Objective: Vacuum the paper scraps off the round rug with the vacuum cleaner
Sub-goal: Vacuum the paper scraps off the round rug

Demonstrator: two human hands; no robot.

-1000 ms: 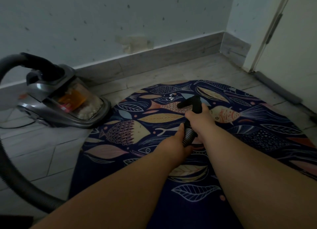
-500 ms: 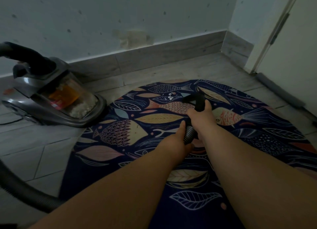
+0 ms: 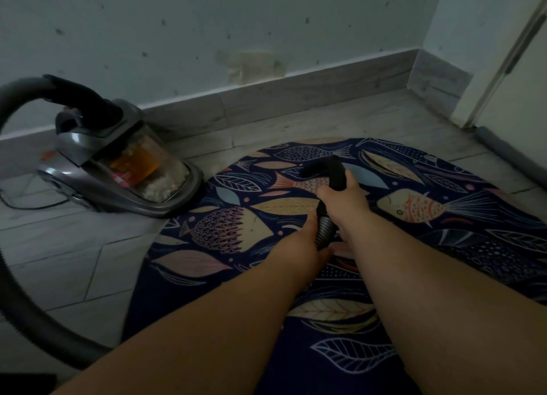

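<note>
Beside the rug (image 3: pixel 461 246), vacuum bin (image 3: pixel 148 165) holds white scraps (image 3: pixel 162 187); left hand (image 3: pixel 299 248), right hand (image 3: pixel 344 202) grip hose (image 3: pixel 324 227).

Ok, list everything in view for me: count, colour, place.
round rug: one, navy with fish pattern, on the floor.
vacuum cleaner: one, grey, clear bin holding white bits, left of the rug by the wall.
hose: one, dark grey, loops round the left side.
nozzle: one, black, over the rug's far part.
door: one, white, right.
left hand: one, grips the ribbed hose end.
right hand: one, grips the nozzle.
</note>
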